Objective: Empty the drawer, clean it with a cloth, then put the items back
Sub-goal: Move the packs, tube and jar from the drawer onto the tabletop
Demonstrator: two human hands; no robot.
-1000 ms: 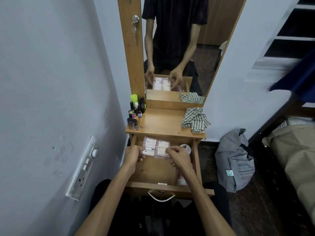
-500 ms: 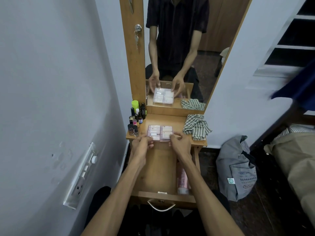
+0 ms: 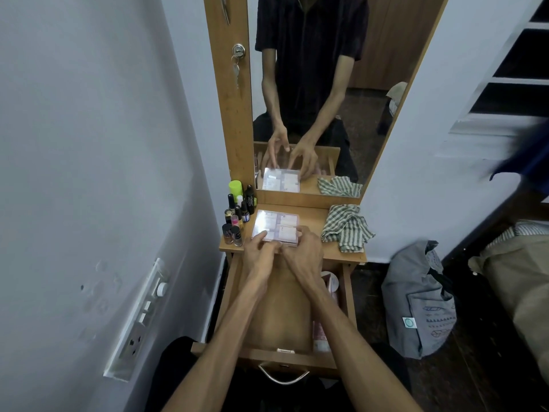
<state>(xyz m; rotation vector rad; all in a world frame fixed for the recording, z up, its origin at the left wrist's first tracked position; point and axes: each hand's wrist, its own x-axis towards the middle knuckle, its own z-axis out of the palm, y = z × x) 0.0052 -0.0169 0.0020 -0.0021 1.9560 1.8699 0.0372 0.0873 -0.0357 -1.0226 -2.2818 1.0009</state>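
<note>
A clear plastic box [image 3: 276, 226] with pale labelled packets inside lies flat on the wooden shelf top [image 3: 315, 215] below the mirror. My left hand [image 3: 258, 254] rests at the box's near left corner with its fingers fairly straight. My right hand [image 3: 303, 251] curls over the box's near right corner. Under my forearms the drawer [image 3: 285, 316] is pulled out. Along its right side lie a pink tube [image 3: 320, 334] and a small white round jar [image 3: 331, 281]. A green checked cloth [image 3: 346, 227] is crumpled on the right of the shelf top.
Several small bottles [image 3: 237, 215] stand at the shelf's left edge, close to the box. The mirror [image 3: 312, 84] rises behind. A grey bag [image 3: 419, 301] sits on the floor to the right. A socket panel [image 3: 139, 319] is on the left wall.
Both hands lifted the clear box out of the drawer and carried it up and back onto the shelf top, where it now lies flat.
</note>
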